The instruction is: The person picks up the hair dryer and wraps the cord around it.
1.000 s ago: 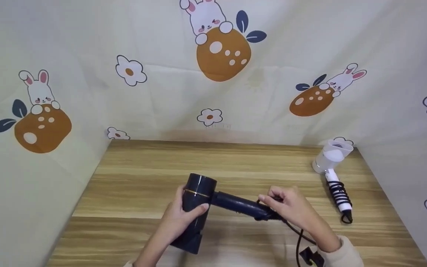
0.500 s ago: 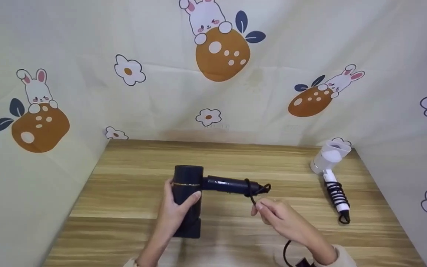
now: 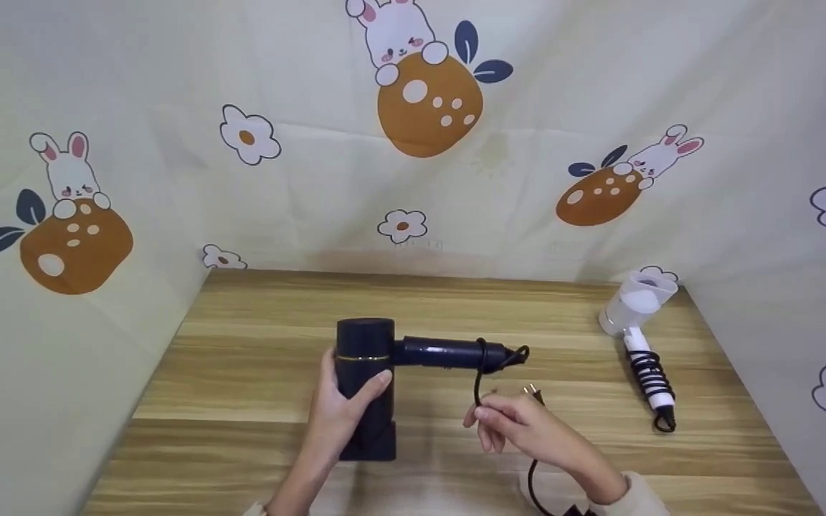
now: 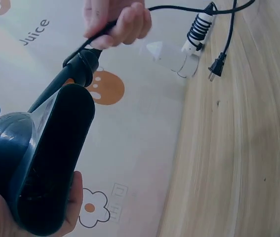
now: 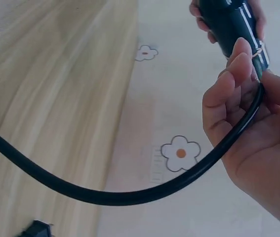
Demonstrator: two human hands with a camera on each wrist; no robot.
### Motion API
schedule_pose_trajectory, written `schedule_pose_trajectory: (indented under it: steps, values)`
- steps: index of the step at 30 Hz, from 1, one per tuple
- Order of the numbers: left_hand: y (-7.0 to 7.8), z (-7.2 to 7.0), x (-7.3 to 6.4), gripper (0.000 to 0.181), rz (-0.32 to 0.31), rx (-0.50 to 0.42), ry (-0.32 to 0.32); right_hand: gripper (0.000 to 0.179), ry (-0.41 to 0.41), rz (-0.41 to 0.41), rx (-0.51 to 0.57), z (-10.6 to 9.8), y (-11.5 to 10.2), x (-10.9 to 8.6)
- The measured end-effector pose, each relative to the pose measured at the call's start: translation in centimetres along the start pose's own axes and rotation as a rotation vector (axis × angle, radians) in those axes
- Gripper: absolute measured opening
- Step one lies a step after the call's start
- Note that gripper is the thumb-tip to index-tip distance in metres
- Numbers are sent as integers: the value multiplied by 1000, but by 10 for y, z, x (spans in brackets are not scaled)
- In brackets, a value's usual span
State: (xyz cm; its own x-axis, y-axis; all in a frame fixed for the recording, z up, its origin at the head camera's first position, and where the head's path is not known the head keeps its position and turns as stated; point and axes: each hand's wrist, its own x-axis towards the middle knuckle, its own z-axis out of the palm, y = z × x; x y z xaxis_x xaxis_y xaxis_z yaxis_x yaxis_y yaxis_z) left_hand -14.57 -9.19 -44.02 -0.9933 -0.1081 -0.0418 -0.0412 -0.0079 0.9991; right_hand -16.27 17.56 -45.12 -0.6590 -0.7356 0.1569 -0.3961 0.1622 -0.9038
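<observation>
In the head view, my left hand [image 3: 338, 419] grips the barrel of a dark navy hair dryer [image 3: 366, 338] with a thin gold ring. The handle points right, and the black power cord loops round its end. My right hand [image 3: 524, 430] pinches that cord [image 5: 130, 198] between thumb and fingertips, just below the handle. From there the cord hangs in a curve across the right wrist view. Its two-pin plug [image 4: 218, 65] dangles free in the left wrist view. The dryer's wide flat nozzle [image 4: 56, 158] faces the left wrist camera.
A white hair dryer [image 3: 634, 309] with a clear nozzle lies at the back right of the wooden table [image 3: 255, 304], black cord [image 3: 648, 373] wound round its handle. Patterned cloth [image 3: 312, 186] hangs behind and on both sides.
The dryer has tilted until its handle lies nearly level, and has shifted slightly left. My right hand has drawn the cord down from the handle's end, and the plug has come into view.
</observation>
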Motion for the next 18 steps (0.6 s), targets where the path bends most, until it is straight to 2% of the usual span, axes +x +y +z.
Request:
schedule_pose_trajectory:
  steps: [2, 10, 16, 18]
  values:
    - [1, 1, -1, 72, -9, -25, -19, 27, -4, 11, 20, 0, 6, 1]
    - [5, 5, -4, 68, -52, -136, -107, 34, -66, 71, 225, -10, 35, 1]
    - [5, 4, -3, 71, -106, -148, -186, 41, -27, 231, 285, -22, 41, -1]
    - [4, 3, -2, 70, -119, -137, -214, 35, 3, 266, 267, -27, 40, -2]
